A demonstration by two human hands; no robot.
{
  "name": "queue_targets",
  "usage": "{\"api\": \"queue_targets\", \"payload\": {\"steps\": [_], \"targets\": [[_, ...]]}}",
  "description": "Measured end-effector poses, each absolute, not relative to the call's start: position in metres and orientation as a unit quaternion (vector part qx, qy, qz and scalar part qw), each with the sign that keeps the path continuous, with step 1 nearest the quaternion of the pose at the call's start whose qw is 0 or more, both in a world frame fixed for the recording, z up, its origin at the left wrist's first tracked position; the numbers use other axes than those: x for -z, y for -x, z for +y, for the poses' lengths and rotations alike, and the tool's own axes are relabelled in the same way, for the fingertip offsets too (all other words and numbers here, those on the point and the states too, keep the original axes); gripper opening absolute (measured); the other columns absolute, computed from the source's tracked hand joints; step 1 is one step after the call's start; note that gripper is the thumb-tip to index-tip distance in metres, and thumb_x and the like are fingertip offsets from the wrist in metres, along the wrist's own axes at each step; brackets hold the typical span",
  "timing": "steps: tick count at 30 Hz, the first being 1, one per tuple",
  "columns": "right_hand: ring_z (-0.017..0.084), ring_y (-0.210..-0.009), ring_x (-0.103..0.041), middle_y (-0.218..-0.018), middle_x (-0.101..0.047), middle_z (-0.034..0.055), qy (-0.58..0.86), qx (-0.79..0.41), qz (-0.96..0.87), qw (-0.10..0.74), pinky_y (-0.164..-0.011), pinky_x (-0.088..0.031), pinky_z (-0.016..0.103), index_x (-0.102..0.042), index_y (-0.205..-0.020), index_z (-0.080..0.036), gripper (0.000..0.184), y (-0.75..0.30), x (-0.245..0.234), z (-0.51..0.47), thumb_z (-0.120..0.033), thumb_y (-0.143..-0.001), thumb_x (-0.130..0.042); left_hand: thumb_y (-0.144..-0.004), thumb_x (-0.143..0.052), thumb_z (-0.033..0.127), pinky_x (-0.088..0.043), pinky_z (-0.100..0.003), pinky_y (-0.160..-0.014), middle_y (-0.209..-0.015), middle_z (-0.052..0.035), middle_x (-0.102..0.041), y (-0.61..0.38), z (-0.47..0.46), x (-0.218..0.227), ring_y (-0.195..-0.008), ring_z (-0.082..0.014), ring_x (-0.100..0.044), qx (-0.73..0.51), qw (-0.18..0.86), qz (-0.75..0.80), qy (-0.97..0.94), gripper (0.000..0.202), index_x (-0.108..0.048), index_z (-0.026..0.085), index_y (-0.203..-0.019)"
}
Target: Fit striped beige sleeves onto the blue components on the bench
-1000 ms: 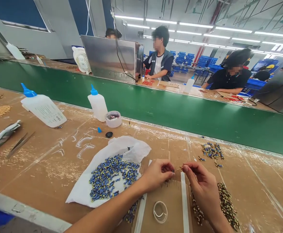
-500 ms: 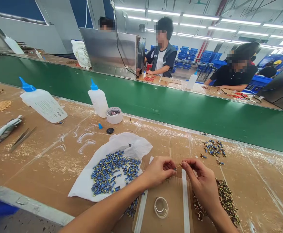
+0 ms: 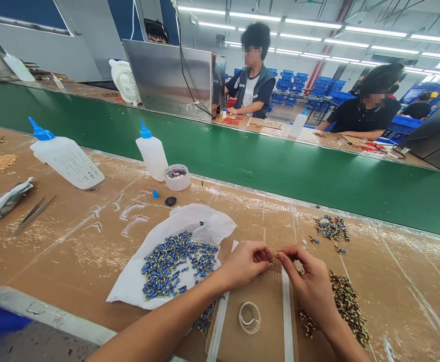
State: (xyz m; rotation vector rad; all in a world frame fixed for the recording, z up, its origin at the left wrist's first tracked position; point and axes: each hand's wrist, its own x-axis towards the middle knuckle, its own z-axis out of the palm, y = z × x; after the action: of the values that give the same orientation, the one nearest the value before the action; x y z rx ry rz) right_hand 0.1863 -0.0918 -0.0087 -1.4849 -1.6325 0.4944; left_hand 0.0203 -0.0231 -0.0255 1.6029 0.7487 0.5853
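My left hand [image 3: 250,260] is closed in a pinch on a tiny part, mostly hidden, with a bit of blue at the fingertips. Close beside it, my right hand [image 3: 310,279] pinches a thin yellowish stick [image 3: 275,257] that points at the left fingertips. Left of the hands, many small blue-and-yellow pieces [image 3: 163,266] lie on a white sheet [image 3: 129,281]. Under and beside my right wrist spreads a pile of small dark-and-cream pieces [image 3: 346,301]. A small clear round cup [image 3: 249,318] stands on the cardboard [image 3: 268,342] below the hands.
Two white bottles with blue nozzles [image 3: 67,161] [image 3: 152,156], a tape roll [image 3: 177,178] and tweezers [image 3: 35,213] are to the left. A small group of blue-and-dark pieces [image 3: 331,227] lies at the right. Beyond runs a green belt [image 3: 242,151], with people working across it.
My right hand has shifted slightly left, bringing its fingertips and the stick closer to my left fingertips. The left hand stays almost in place.
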Motion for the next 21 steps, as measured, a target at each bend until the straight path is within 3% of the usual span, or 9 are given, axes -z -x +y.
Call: {"api": "queue_targets", "payload": {"steps": [13,18,21], "targets": [[0.017,-0.079,-0.059,-0.086,-0.067,0.0017,0.559,-0.157,-0.705,0.408,-0.071,-0.043,0.026,-0.063,-0.094,-0.021,0.009,-0.185,0.008,-0.093,-0.023,-0.093,-0.055,-0.078,-0.060,0.017,-0.036,-0.022,-0.060,-0.068,0.0008,-0.057,-0.022,-0.024,0.023,-0.065,-0.0111,-0.048,-0.248,0.599,0.316,-0.693,0.008,-0.065,0.012,-0.081],[0.017,-0.071,-0.057,-0.078,-0.065,0.0013,0.596,-0.218,-0.626,0.453,-0.065,-0.043,0.028,-0.065,-0.089,-0.022,0.010,-0.197,0.003,-0.095,-0.030,-0.091,-0.059,-0.077,-0.060,0.016,-0.039,-0.022,-0.064,-0.071,0.0004,-0.059,-0.021,-0.023,0.023,-0.068,-0.0111,-0.051,-0.242,0.603,0.322,-0.688,0.007,-0.065,0.013,-0.081],[0.018,-0.082,-0.061,-0.085,-0.066,0.0026,0.534,-0.336,-0.606,0.485,-0.071,-0.046,0.029,-0.064,-0.090,-0.023,0.009,-0.201,-0.009,-0.101,-0.029,-0.091,-0.058,-0.076,-0.061,0.017,-0.040,-0.022,-0.064,-0.073,-0.0004,-0.061,-0.021,-0.022,0.024,-0.069,-0.0115,-0.053,-0.239,0.609,0.323,-0.684,0.006,-0.064,0.013,-0.080]]}}
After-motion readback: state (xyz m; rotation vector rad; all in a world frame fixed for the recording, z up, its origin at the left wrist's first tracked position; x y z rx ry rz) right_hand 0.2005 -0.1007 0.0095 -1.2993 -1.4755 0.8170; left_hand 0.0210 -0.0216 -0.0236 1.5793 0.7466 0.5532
